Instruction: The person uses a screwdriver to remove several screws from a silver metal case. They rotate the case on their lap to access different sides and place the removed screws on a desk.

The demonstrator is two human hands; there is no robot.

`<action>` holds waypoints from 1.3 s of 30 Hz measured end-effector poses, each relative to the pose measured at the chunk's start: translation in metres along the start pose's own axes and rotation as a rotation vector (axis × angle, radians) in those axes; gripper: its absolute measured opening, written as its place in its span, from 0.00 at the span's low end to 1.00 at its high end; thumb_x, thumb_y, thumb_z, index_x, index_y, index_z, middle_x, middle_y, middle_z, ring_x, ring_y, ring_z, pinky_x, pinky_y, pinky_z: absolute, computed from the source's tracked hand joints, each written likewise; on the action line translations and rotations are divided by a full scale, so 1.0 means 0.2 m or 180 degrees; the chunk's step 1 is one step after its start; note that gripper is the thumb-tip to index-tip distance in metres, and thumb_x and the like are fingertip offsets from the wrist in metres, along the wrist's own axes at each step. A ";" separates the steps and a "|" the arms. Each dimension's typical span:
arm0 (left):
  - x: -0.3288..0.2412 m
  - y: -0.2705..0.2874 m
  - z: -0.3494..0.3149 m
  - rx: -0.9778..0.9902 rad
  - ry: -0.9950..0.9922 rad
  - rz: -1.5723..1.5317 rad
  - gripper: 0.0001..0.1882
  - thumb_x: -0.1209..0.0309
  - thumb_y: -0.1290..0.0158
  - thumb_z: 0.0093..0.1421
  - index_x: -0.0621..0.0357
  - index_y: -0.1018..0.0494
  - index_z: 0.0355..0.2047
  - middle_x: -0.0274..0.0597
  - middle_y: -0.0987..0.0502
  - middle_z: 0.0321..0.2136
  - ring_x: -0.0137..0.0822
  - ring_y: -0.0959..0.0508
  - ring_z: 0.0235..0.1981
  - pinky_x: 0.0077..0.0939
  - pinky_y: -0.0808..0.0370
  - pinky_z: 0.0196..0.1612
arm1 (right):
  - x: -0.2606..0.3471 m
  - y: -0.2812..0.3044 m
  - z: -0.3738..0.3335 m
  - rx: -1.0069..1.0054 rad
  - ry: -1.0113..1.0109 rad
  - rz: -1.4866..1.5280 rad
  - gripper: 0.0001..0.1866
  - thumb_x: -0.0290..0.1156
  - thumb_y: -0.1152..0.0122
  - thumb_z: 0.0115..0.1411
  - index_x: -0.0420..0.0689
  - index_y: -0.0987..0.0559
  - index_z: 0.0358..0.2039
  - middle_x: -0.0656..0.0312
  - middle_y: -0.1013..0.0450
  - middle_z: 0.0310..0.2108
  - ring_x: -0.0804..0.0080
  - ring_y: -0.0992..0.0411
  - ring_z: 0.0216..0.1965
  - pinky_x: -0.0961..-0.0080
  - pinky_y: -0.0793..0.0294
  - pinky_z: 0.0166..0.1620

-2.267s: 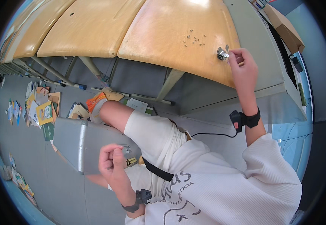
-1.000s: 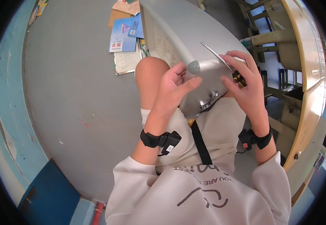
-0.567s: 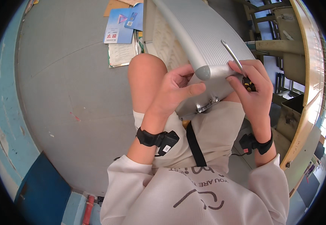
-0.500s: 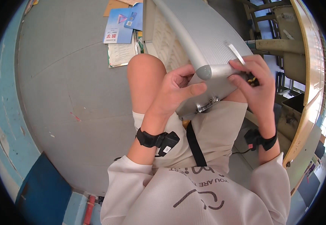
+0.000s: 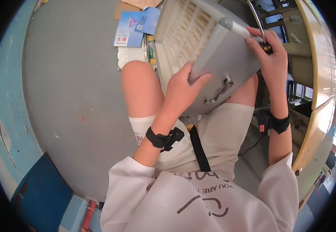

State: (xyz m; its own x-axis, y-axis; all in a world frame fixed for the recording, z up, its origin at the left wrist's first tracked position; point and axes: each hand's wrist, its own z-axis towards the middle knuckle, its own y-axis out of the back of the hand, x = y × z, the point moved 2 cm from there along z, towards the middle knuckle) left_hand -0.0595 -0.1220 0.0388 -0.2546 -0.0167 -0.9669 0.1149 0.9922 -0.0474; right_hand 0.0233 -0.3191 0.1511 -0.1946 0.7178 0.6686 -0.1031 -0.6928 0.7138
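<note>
Across my lap a silver ridged metal case point(image 5: 229, 50) is tilted, its open side facing left and up. Wavy cream foam lining point(image 5: 185, 34) shows inside. On its near face is a chrome handle point(image 5: 220, 92). My left hand point(image 5: 185, 87) grips the near edge, thumb on the outer face and fingers hidden inside. At the far right corner my right hand point(image 5: 268, 44) is closed round a small black-and-yellow tool point(image 5: 267, 48), its thumb and forefinger by the case's edge. From there a thin bright metal strip point(image 5: 256, 15) runs upward; its full shape is hidden.
Blue booklets point(image 5: 129, 29) and papers point(image 5: 131, 56) lie on the grey floor beyond my left knee. Wooden desks point(image 5: 311, 73) and chair frames line the right side. A blue wall point(image 5: 5, 96) stands at the left, with a dark blue panel point(image 5: 40, 193) lower down.
The case has tipped, showing more of its foam and handle. My right hand has moved up and away along it with the tool. My left hand's fingers have gone over the edge.
</note>
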 end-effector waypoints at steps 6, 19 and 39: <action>-0.02 0.08 0.09 -0.0050 0.0139 0.0741 0.20 0.59 0.40 0.59 0.68 0.28 0.34 0.44 0.26 0.23 0.30 0.31 0.24 0.26 0.30 0.31 | -0.12 0.05 0.16 0.0239 0.0200 -0.0069 0.16 0.37 0.34 0.57 0.43 0.18 0.43 0.70 0.28 0.33 0.82 0.32 0.36 0.85 0.33 0.43; 0.04 0.11 0.14 0.0399 0.0366 -0.0166 0.19 0.63 0.41 0.61 0.66 0.26 0.46 0.39 0.21 0.36 0.25 0.24 0.35 0.20 0.26 0.39 | -0.16 0.05 0.13 0.0260 0.0302 0.0117 0.14 0.36 0.34 0.57 0.43 0.17 0.41 0.69 0.26 0.32 0.79 0.30 0.37 0.80 0.32 0.46; -0.17 0.10 0.40 -0.0698 -0.0682 0.0836 0.28 0.47 0.38 0.54 0.64 0.28 0.29 0.39 0.27 0.19 0.30 0.30 0.21 0.27 0.31 0.27 | -0.16 0.04 0.38 0.0247 0.0284 0.0014 0.15 0.36 0.33 0.55 0.36 0.18 0.36 0.57 0.26 0.29 0.68 0.26 0.32 0.73 0.28 0.38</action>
State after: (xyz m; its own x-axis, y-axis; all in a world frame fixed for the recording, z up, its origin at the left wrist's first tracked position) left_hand 0.0292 -0.1115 0.0509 -0.0353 0.2388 -0.9704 -0.0641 0.9685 0.2407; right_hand 0.1029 -0.3430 0.1519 -0.2813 0.7032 0.6530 -0.0268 -0.6859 0.7272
